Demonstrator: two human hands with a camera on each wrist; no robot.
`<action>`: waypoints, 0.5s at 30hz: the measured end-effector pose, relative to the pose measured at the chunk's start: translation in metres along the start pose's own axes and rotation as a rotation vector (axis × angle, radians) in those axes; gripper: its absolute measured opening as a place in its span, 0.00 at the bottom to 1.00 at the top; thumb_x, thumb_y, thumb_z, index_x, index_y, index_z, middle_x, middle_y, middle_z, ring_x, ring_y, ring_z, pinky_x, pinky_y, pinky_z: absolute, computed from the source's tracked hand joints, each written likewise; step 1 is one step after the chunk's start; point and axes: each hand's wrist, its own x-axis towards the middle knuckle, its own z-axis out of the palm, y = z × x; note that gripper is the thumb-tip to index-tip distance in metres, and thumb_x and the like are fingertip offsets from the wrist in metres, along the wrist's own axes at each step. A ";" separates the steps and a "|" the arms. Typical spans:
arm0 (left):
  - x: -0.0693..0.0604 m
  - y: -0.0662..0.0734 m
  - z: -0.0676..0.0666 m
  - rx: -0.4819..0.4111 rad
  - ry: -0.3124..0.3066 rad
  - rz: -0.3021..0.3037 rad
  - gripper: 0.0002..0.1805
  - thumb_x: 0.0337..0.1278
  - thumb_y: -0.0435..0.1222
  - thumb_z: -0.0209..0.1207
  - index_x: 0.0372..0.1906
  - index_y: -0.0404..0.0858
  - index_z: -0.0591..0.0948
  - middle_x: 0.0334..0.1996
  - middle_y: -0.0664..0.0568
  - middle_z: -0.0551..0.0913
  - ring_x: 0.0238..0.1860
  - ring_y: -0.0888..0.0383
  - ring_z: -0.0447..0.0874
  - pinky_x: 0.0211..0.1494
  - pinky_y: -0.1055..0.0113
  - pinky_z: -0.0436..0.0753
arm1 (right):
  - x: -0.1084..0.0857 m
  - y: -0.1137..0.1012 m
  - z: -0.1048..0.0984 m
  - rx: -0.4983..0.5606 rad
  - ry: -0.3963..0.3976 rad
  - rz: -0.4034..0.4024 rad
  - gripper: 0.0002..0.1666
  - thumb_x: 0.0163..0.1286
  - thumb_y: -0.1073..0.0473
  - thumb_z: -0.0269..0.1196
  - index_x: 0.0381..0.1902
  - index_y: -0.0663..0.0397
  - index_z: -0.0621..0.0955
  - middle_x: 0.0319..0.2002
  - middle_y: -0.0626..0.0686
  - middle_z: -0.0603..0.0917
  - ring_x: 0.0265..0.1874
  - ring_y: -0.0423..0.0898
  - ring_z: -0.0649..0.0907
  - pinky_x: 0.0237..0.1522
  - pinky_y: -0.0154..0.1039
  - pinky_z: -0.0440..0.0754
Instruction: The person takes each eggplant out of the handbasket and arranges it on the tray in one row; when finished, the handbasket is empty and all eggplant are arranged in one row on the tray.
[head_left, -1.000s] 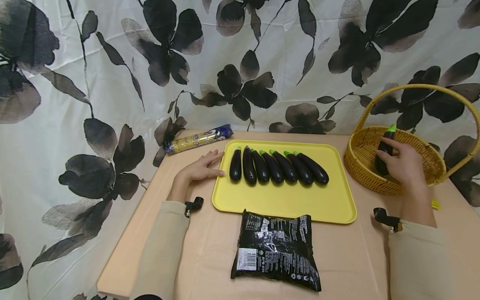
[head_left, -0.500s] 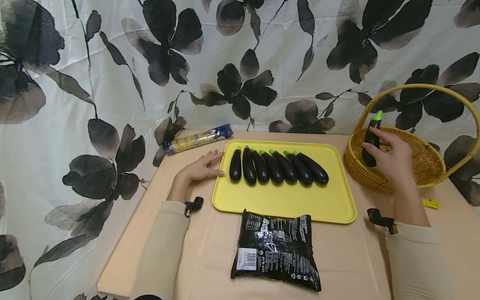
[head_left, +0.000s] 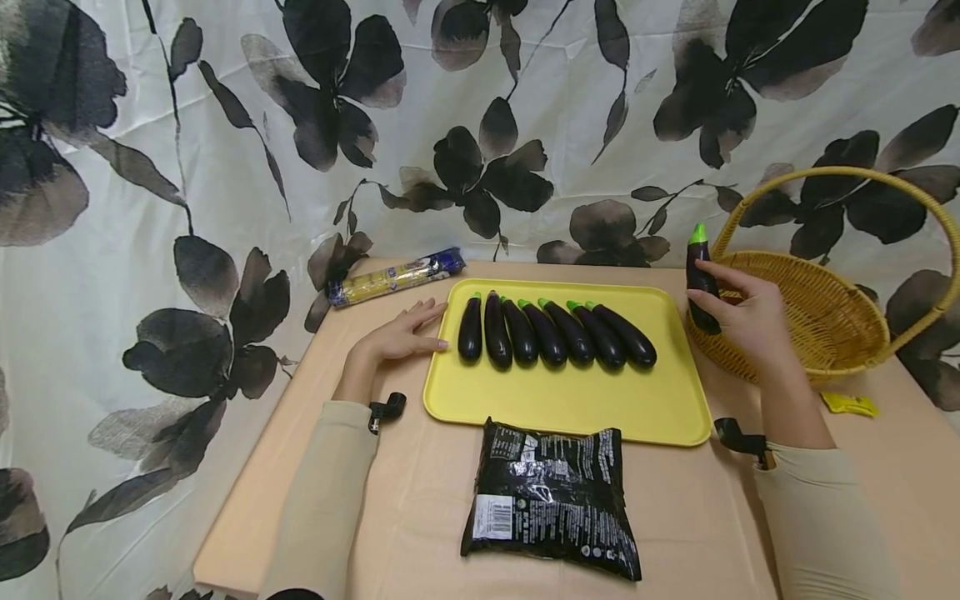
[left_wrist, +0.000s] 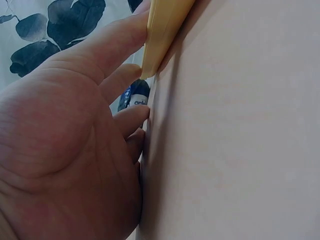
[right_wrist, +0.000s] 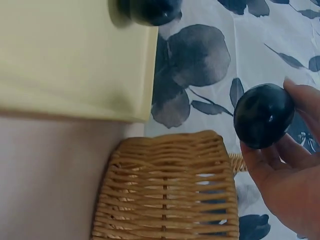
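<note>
In the head view my right hand (head_left: 753, 325) pinches an eggplant (head_left: 701, 279) with a green stem end, upright at the left rim of the wicker basket (head_left: 840, 325). The right wrist view shows the rounded dark bottom of this eggplant (right_wrist: 264, 116) between thumb and fingers, above the basket's woven side (right_wrist: 165, 190). Several more eggplants (head_left: 547, 340) lie side by side on the yellow tray (head_left: 570, 408). At the tray's left edge rests my left hand (head_left: 393, 340), fingers extended and thumb on the rim. The left wrist view shows its fingers against the tray edge (left_wrist: 167, 35).
A black printed bag (head_left: 551, 500) lies in front of the tray. Behind my left hand is a long yellow and blue packet (head_left: 397, 279). A small yellow object (head_left: 849, 404) sits near the basket's front. The basket's tall handle (head_left: 847, 172) arches over it. A floral cloth hangs behind.
My right hand has lifted the eggplant out of the basket and carried it left toward the tray. The small yellow object has come into fuller view. The left hand has stayed put.
</note>
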 end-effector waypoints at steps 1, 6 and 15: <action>0.000 0.000 0.000 0.001 0.001 0.000 0.51 0.63 0.59 0.67 0.84 0.53 0.56 0.86 0.47 0.42 0.86 0.45 0.30 0.86 0.42 0.31 | 0.000 0.000 0.001 0.001 -0.010 -0.004 0.30 0.73 0.48 0.68 0.72 0.37 0.79 0.62 0.56 0.79 0.52 0.35 0.76 0.42 0.12 0.77; 0.000 -0.001 0.000 -0.002 -0.001 0.002 0.51 0.63 0.58 0.67 0.85 0.53 0.56 0.86 0.47 0.42 0.86 0.45 0.29 0.86 0.42 0.31 | -0.002 -0.002 0.006 0.003 -0.060 -0.039 0.29 0.75 0.50 0.67 0.72 0.43 0.79 0.66 0.58 0.77 0.51 0.32 0.75 0.39 0.13 0.79; 0.002 -0.004 0.000 -0.005 0.002 -0.015 0.51 0.62 0.61 0.67 0.84 0.56 0.55 0.87 0.50 0.41 0.86 0.48 0.29 0.87 0.43 0.31 | -0.002 -0.003 0.015 -0.016 -0.134 -0.078 0.27 0.78 0.52 0.64 0.72 0.45 0.79 0.69 0.60 0.77 0.60 0.56 0.79 0.37 0.14 0.80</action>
